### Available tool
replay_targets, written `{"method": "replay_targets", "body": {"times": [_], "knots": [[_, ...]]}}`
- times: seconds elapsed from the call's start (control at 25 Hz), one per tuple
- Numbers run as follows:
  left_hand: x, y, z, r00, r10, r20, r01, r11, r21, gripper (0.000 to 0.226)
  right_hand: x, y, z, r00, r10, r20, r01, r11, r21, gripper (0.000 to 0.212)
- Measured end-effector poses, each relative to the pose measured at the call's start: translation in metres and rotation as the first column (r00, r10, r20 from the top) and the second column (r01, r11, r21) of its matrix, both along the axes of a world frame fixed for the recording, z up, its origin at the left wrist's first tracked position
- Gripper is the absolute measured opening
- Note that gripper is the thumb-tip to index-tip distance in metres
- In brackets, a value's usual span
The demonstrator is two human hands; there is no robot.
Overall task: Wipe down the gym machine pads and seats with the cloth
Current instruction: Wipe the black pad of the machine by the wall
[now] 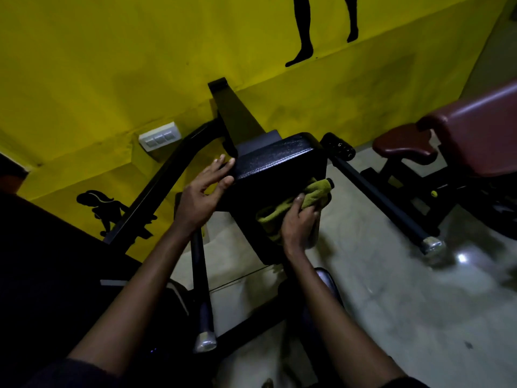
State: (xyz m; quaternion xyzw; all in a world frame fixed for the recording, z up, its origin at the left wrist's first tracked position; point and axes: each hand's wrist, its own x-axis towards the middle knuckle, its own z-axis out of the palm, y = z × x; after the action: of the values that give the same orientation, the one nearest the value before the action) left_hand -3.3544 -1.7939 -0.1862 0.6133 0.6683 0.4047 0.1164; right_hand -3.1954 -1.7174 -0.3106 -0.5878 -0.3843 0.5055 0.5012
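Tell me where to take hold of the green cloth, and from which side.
Probably pinch the green cloth by its bunched end that sticks out beyond the right hand, coming from the right. The rest is held against the black pad under that hand, and the left hand rests on the pad's other edge.

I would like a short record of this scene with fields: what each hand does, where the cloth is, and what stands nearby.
left hand: rests, fingers straight, on the black pad's left edge
right hand: grips the green cloth against the pad's lower right side
nearby: maroon bench to the right, yellow wall behind
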Motion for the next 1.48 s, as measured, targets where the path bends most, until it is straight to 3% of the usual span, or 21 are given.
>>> {"method": "replay_targets", "body": {"times": [0.08,0.2,0.32,0.44,0.6,0.72,0.88,1.0,1.12,1.24,1.32,1.4,1.48], "knots": [[-0.007,0.002,0.011,0.988,-0.077,0.133,0.083,0.996,-0.044,0.041,-0.017,-0.033,0.010,0.996,0.064,0.064,-0.068,0.995,0.070,0.055],[-0.012,0.006,0.012,0.898,-0.153,0.413,0.182,0.983,-0.031,0.039,-0.037,-0.076,-0.006,0.966,0.118,0.229,-0.194,0.919,0.343,0.059],[-0.023,0.011,0.001,0.822,-0.218,0.526,0.245,0.969,0.019,0.037,-0.043,-0.080,-0.012,0.913,0.029,0.407,-0.251,0.827,0.504,0.081],[-0.033,0.019,-0.004,0.788,-0.284,0.546,0.312,0.949,0.042,0.036,-0.039,-0.076,-0.031,0.833,-0.070,0.549,-0.329,0.736,0.592,0.062],[-0.042,0.022,-0.005,0.764,-0.348,0.543,0.392,0.919,0.037,0.040,-0.038,-0.082,-0.049,0.712,-0.096,0.696,-0.479,0.658,0.581,0.050],[-0.051,0.023,-0.004,0.751,-0.389,0.533,0.448,0.894,0.021,0.043,-0.055,-0.089,-0.036,0.574,-0.142,0.806,-0.582,0.622,0.524,0.070],[-0.053,0.025,-0.001,0.761,-0.405,0.508,0.460,0.888,0.018,0.043,-0.083,-0.088,-0.027,0.536,-0.177,0.826,-0.524,0.698,0.489,0.048],[-0.050,0.022,-0.004,0.778,-0.415,0.471,0.452,0.891,0.039,0.043,-0.079,-0.089,-0.053,0.464,-0.131,0.876,-0.587,0.696,0.415,0.026],[-0.042,0.010,-0.010,0.836,-0.399,0.377,0.415,0.909,0.042,0.044,-0.067,-0.093,-0.080,0.382,0.034,0.924,-0.643,0.727,0.240,0.032],[-0.038,0.000,-0.034,0.898,-0.287,0.334,0.318,0.947,-0.039,0.065,-0.061,-0.090,-0.099,0.453,0.097,0.886,-0.615,0.754,0.232,0.041],[-0.038,-0.009,-0.063,0.914,-0.175,0.365,0.262,0.943,-0.205,0.082,-0.062,-0.094,-0.110,0.603,0.129,0.787,-0.534,0.798,0.279,0.054],[-0.035,-0.014,-0.089,0.933,-0.126,0.336,0.237,0.920,-0.313,0.080,-0.062,-0.092,-0.113,0.856,0.126,0.502,-0.286,0.923,0.256,0.061],[-0.033,-0.010,-0.102,0.941,-0.109,0.320,0.221,0.915,-0.339,0.075,-0.061,-0.077,-0.110,0.981,-0.035,0.192,0.022,0.997,0.069,0.064]]}}
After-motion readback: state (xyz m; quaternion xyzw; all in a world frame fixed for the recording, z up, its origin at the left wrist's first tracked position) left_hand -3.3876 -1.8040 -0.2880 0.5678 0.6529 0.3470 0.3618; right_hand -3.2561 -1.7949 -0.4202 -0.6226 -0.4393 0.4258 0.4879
